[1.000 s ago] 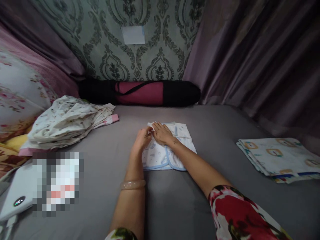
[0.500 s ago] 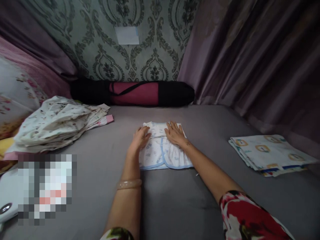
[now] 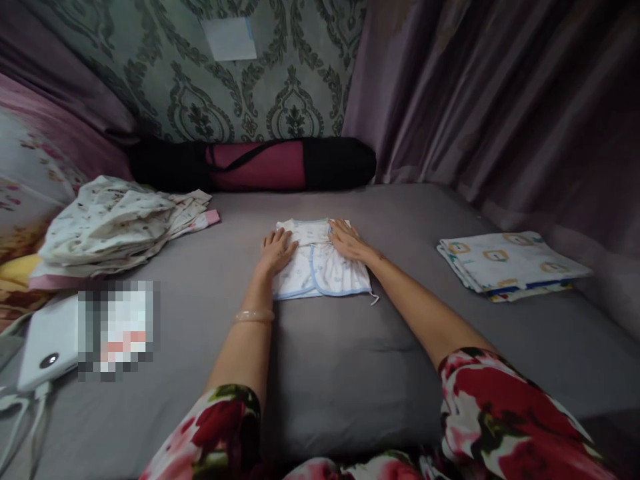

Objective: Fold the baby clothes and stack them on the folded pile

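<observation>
A small white garment [image 3: 299, 272] with blue edging and a faint print lies flat on the grey sheet, its upper part folded over. My left hand [image 3: 278, 251] rests palm down on its left edge, fingers spread. On the upper right part of the cloth lies my right hand [image 3: 349, 241], also flat with its fingers stretched out. Neither hand grips anything. A thin white tie sticks out at the garment's lower right corner.
A crumpled pile of printed clothes [image 3: 113, 223] lies at the left, above a white device [image 3: 50, 347] with cables. Folded printed cloths [image 3: 510, 261] sit at the right. Along the wall rests a black and maroon long bag [image 3: 255, 165].
The view has tilted down and shifted, so the scene sits higher. My left hand has flattened, its fingers now more spread. My right hand stays on the garment.
</observation>
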Demonstrator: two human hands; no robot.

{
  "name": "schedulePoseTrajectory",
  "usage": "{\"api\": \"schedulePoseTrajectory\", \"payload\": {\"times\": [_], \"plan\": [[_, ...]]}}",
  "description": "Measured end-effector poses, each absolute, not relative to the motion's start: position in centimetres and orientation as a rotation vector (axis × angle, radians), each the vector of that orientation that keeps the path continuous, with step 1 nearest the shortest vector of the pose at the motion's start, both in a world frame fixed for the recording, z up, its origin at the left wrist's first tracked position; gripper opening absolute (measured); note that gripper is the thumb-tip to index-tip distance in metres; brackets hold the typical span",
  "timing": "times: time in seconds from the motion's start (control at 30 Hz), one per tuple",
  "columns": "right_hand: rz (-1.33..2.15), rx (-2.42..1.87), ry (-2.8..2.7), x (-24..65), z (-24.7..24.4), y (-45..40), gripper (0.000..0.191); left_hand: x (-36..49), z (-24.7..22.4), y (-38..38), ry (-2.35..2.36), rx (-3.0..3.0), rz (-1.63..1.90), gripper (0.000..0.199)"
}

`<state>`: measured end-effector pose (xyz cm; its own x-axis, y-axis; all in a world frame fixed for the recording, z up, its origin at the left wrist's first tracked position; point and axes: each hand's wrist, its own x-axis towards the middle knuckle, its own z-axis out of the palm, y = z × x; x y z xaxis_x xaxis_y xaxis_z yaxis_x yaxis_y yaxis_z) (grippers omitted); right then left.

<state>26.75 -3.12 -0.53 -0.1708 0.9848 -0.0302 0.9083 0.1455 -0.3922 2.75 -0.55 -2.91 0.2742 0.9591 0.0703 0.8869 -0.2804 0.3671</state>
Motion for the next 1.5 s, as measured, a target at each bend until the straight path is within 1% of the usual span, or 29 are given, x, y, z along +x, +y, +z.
{"api": "schedulePoseTrajectory", "payload": {"times": [0.17, 0.3, 0.47, 0.57, 0.67, 0.87, 1.07, 1.17, 1.33, 1.4, 1.5], "plan": [[0.366, -1.876, -2.342, 28.0, -1.0, -9.1, 0.063, 2.9, -3.0, -0.9, 1.730, 2.373, 0.372, 0.053], [0.296, -1.862, -2.435, 28.0, -1.0, -12.4, 0.062, 2.7, -2.1, -2.3, 1.734, 2.535, 0.416, 0.058], [0.229, -1.778, -2.448, 25.5, -0.5, -13.4, 0.062, 4.2, -0.6, -5.9, 1.563, 2.696, 0.362, 0.047], [0.242, -1.740, -2.426, 23.2, -0.8, -13.6, 0.063, 5.5, -0.5, -7.9, 1.369, 2.731, 0.294, 0.042], [0.268, -1.735, -2.423, 21.7, -1.4, -13.8, 0.064, 6.0, -1.2, -8.8, 1.251, 2.702, 0.275, 0.042], [0.346, -1.732, -2.427, 21.9, -1.1, -14.3, 0.063, 5.8, -1.6, -9.8, 1.217, 2.627, 0.289, 0.049], [0.431, -1.574, -2.579, 23.1, -0.1, -18.5, 0.063, 4.0, -1.1, -11.9, 1.161, 2.616, 0.231, 0.050], [0.500, -1.462, -2.603, 24.7, 0.5, -21.1, 0.059, 1.7, -1.1, -12.7, 1.062, 2.627, 0.297, 0.048], [0.729, -1.291, -2.528, 28.0, 2.4, -22.8, 0.045, -2.6, -0.6, -13.2, 0.988, 2.620, 0.347, 0.041], [0.673, -1.359, -2.409, 29.5, 3.0, -22.3, 0.041, -4.0, -0.3, -13.1, 1.043, 2.631, 0.335, 0.038], [0.448, -1.520, -2.270, 31.4, 2.7, -21.1, 0.038, -5.1, -0.1, -13.0, 1.068, 2.658, 0.328, 0.037]]}}
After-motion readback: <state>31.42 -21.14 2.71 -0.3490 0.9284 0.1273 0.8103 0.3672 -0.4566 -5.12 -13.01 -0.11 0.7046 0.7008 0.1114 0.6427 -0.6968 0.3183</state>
